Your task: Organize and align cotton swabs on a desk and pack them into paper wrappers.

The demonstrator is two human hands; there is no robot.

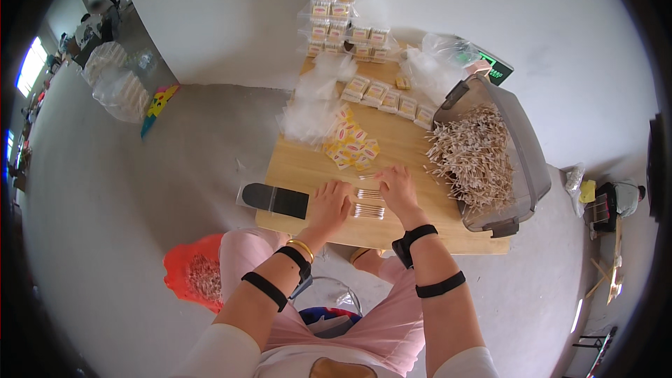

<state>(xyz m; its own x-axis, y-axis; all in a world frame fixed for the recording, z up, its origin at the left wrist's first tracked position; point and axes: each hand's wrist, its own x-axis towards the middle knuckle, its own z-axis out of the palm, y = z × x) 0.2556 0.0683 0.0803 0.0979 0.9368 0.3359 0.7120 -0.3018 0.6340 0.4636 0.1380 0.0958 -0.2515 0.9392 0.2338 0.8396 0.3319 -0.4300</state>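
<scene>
At the near edge of my wooden table (301, 168), both hands down on a small flat packet of cotton swabs (369, 203), which lies between them. My left hand (329, 204) rests palm-down w/ fingers spread loosely, touching the packet's left end. My right hand (396, 189) is curved over its right end, fingers bent; can't tell if they pinch it or just press. Judging by looks: very light, thin sticks, bendy and easy to scatter, clear wrap prob. slippery. Best held by the two short ends, light pressure, kept flat. A grey bin (526, 161) of loose swabs sits just to my right; yellow paper labels (353, 143) lie farther back, mid-table.
</scene>
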